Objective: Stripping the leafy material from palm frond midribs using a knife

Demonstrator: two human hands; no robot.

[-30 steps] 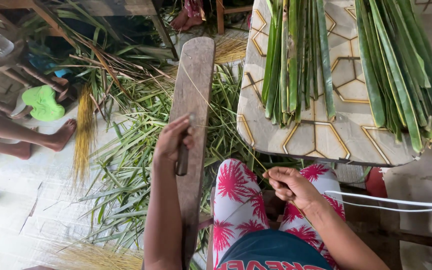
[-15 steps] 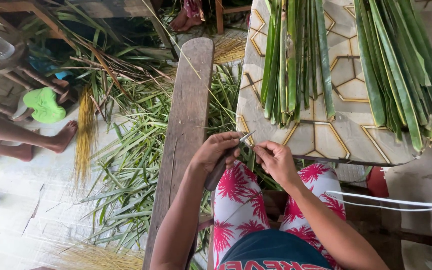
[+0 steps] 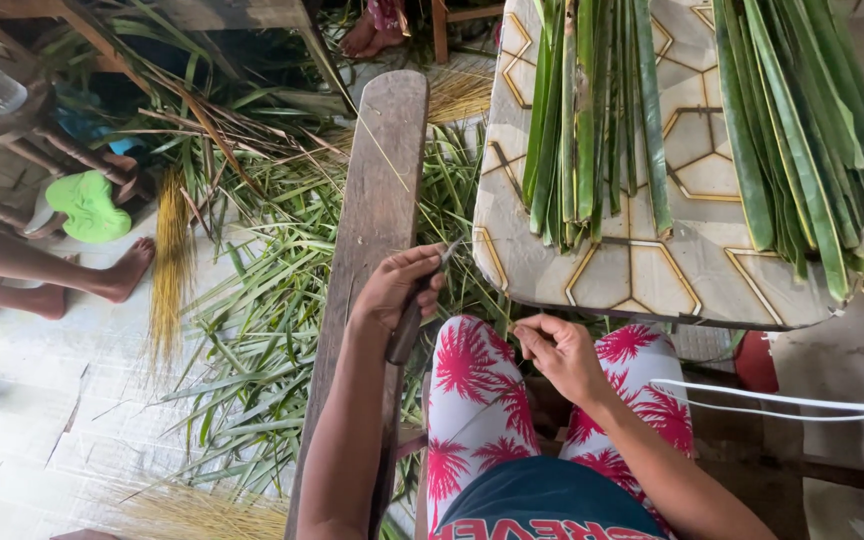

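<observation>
Your left hand [image 3: 397, 290] grips a knife [image 3: 414, 312] over the plank [image 3: 377, 190], blade mostly hidden; your right hand [image 3: 560, 352] pinches a thin leaf rib [image 3: 472, 268], barely visible.

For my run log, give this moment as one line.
left hand: grips knife over wooden plank | right hand: pinches thin leaf strip at knee | green leaf bundles on patterned table

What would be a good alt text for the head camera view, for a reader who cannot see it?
Seen from above, a seated person's left hand grips a small knife over a long wooden plank, while the right hand pinches a thin leaf strip above the knee. Cut green leaves lie on a patterned table, more litter the floor.
</observation>
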